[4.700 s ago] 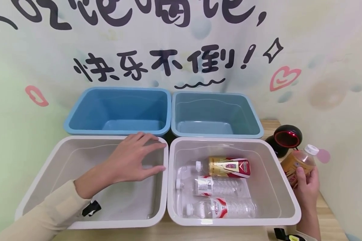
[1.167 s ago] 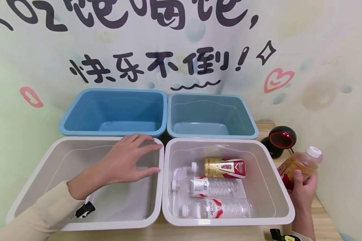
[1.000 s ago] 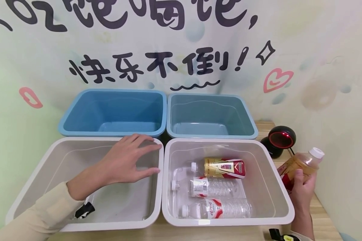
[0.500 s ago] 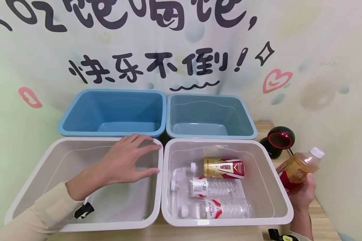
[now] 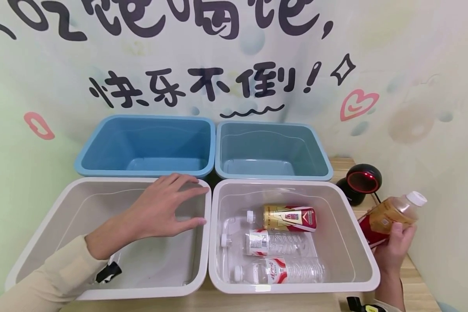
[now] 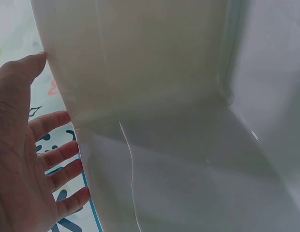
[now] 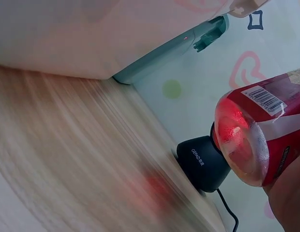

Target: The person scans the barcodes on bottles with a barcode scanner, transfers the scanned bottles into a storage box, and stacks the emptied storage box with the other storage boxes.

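R hand (image 5: pixel 395 251) holds tilted bottle (image 5: pixel 390 219), white cap (image 5: pixel 417 199) up & right

Bottle is in the air over the tabletop (image 5: pixel 419 288), right of the R grey bin (image 5: pixel 296 287) and near a black scanner (image 5: pixel 364 178) w/ red-lit round face. Long axis slants: cap end upper right, base lower left, approx. at the bin's right rim; can't tell if touching. R wrist view: base faces left w/ red glow on it; barcode (image 7: pixel 264 100) on the red label. R thumb presses the bottle's visible side; other fingers mostly hidden, can't tell their spread.

L hand (image 5: pixel 165 210): fingers spread, thumb apart, tips at right rim of L grey bin (image 5: pixel 148 293).

In R grey bin, 3 lying flat, caps left: gold/red bottle (image 5: pixel 290 218) far, mid clear bottle (image 5: pixel 282 242), near clear bottle (image 5: pixel 296 271). Far row: blue bin (image 5: pixel 171 138) left, teal bin (image 5: pixel 273 145) right.
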Available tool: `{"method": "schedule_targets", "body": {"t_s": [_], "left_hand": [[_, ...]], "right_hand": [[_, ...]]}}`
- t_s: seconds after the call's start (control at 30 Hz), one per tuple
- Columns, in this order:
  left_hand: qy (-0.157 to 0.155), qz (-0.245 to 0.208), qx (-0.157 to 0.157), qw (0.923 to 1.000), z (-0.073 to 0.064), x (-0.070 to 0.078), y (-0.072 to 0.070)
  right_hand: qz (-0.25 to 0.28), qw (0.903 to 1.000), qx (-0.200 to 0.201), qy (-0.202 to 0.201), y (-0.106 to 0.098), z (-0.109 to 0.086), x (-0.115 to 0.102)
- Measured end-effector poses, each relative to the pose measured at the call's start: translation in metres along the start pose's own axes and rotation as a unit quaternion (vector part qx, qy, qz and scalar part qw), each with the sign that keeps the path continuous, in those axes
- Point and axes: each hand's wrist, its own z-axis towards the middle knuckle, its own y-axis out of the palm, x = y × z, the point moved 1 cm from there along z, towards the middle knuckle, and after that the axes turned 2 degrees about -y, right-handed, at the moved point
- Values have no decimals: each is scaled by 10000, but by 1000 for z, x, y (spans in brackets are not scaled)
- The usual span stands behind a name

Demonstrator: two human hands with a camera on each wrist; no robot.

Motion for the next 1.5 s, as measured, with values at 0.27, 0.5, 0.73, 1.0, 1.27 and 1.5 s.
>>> {"method": "schedule_targets", "body": {"t_s": [0.27,0.5,0.73,1.0,1.27,1.5], "left_hand": [[23,5,30,10000,-1,0,-1],[0,6,-10,10000,-1,0,0],[1,12,-25,10000,0,1,0],[4,12,-23,10000,-1,0,0],[25,19,-3,10000,1,1,0],[23,29,2,10000,0,0,0]], "right_hand": [[-408,9982,409,170,0,-1,3],[-1053,9903,586,693,-2,-1,1],[-1789,9753,896,938,-8,-2,0],[-1817,9728,1059,973,-7,0,0],[-1204,9849,910,845,-4,-2,-2],[1072,9939,-129,-207,5,-1,4]]}}
